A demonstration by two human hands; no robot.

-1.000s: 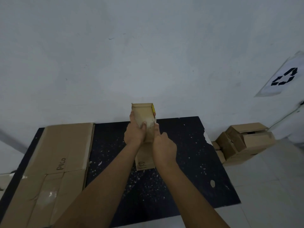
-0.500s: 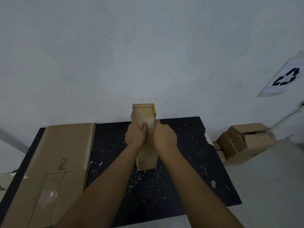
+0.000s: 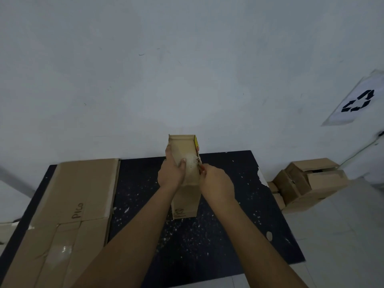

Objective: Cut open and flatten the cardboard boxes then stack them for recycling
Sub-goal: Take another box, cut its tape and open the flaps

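Observation:
A small tall cardboard box point(image 3: 185, 206) stands upright on the black table point(image 3: 239, 225), its top open and a yellow and red print on its right side. My left hand point(image 3: 171, 174) grips the box's upper left side, thumb across the front. My right hand point(image 3: 217, 183) is closed in a fist at the box's right edge. A thin reddish tip, seemingly a small tool, pokes from its fingertips against the cardboard. A large flattened cardboard sheet point(image 3: 68, 204) lies on the left part of the table.
Several unflattened cardboard boxes point(image 3: 307, 181) sit on the floor right of the table. A recycling sign point(image 3: 356, 103) hangs on the right wall. The white wall rises just behind the table. White scraps speckle the table top.
My right hand has shifted from the box's front to its right edge, a little lower and further right. My left hand keeps its grip, and the box stays upright.

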